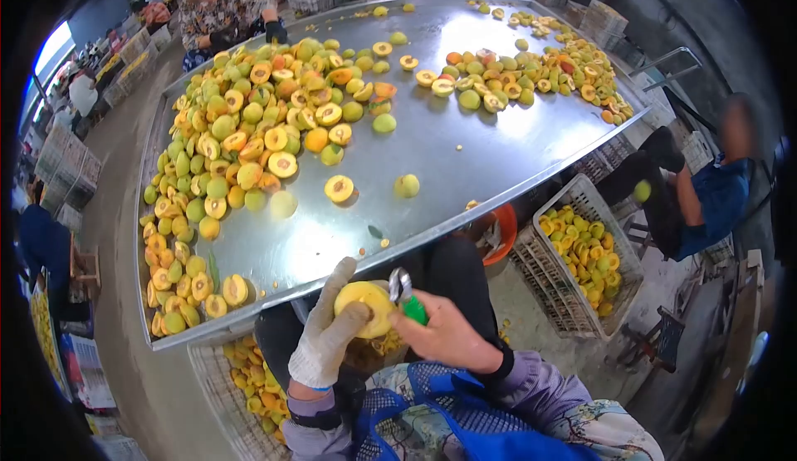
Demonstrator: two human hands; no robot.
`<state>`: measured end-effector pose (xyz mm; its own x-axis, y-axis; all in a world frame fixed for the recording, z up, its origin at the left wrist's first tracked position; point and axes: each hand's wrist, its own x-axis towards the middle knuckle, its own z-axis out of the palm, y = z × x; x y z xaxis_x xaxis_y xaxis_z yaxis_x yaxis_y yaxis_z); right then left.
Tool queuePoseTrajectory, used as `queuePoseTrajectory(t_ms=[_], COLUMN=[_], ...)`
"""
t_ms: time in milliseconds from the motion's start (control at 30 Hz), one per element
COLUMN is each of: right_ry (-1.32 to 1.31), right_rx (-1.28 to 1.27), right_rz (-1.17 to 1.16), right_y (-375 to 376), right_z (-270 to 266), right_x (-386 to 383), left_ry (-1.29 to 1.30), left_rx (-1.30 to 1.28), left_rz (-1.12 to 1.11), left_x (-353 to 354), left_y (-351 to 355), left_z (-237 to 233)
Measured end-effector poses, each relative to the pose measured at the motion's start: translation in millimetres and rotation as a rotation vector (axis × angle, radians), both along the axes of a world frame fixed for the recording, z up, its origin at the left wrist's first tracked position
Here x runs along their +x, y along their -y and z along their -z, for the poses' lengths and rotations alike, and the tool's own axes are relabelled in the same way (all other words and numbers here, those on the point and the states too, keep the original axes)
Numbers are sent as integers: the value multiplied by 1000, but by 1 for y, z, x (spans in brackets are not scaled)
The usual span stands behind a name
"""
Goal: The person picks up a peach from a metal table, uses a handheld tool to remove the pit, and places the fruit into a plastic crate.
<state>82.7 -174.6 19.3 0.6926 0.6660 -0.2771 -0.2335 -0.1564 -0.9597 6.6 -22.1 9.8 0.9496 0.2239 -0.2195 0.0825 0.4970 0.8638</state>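
Note:
A pale glove covers my left hand (325,332), whose thumb and fingers hold a yellow fruit half (374,307) above my lap. My bare right hand (448,332) is closed round the green handle of a tool (413,305) with a curved metal end. That metal end points up, just right of the fruit half, and my right fingertips are at the fruit's right edge. Beyond my hands, many halved fruits (282,164) lie heaped on the left of a metal table (382,212).
Another fruit heap (515,75) lies at the table's far right. A crate of fruit (614,316) stands right of my legs, another (217,394) lower left, and an orange bucket (506,232) under the table edge. One person (224,8) works across the table; another (710,199) sits at right.

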Motion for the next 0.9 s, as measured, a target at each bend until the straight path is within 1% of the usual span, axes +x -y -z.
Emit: queuePoseTrajectory(t_ms=[33, 100, 133, 167, 200, 233, 267, 300, 333, 367, 400, 433, 500, 533, 633, 767, 833, 900], right_ry=[-51, 104, 62, 17, 170, 150, 228, 311, 382, 373, 399, 425, 438, 459, 494, 561, 599, 610], right_rx=[5, 28, 40, 49, -50, -50, -66, -79, -68, -65, -76, -88, -97, -107, -113, -168, -179, -200], right_rz=[51, 32, 27, 24, -35, -53, -106, -155, -171, -177, -189, -198, -212, -225, -230, -218, -215, -209], right_y=[-1, 0, 0, 1, 4, 5, 4, 4, 4, 3, 2, 2, 1, 0, -1, -2, -3, -3], right_z=[-5, -6, -8, -9, -1, 1, 2, 4, 13, 14, 14, 15, 14, 13, 13, 14, 13, 12], right_x=[1, 7, 7, 5, 6, 3, 0, -2, -5, -7, -9, -11, -12, -12, -12, -13, -13, -14], left_ry=[-25, -129, -118, -87, -37, 18, 127, 115, 128, 144, 139, 131, 166, 193, 159, 168, 233, 231], left_rx=[-8, 303, 294, 232, 82, -62, -146, -143, -184, -224, -197, -195, -251, -256, -270, -216, -199, -189], left_rz=[-11, 233, 189, 120, 15, -91, -78, -92, -157, -218, -267, -269, -338, -326, -394, -366, -365, -372], left_x=[-2, -4, -5, -7, -6, -5, -3, -3, -1, 1, 3, 5, 7, 7, 8, 7, 7, 8], left_y=[-2, -8, -6, -6, -1, 2, -1, -2, 0, 4, 8, 9, 10, 10, 15, 17, 19, 23], left_z=[-2, -6, -9, 4, 6, 7, 20, 19, 18, 16, 14, 15, 21, 23, 17, 19, 23, 17])
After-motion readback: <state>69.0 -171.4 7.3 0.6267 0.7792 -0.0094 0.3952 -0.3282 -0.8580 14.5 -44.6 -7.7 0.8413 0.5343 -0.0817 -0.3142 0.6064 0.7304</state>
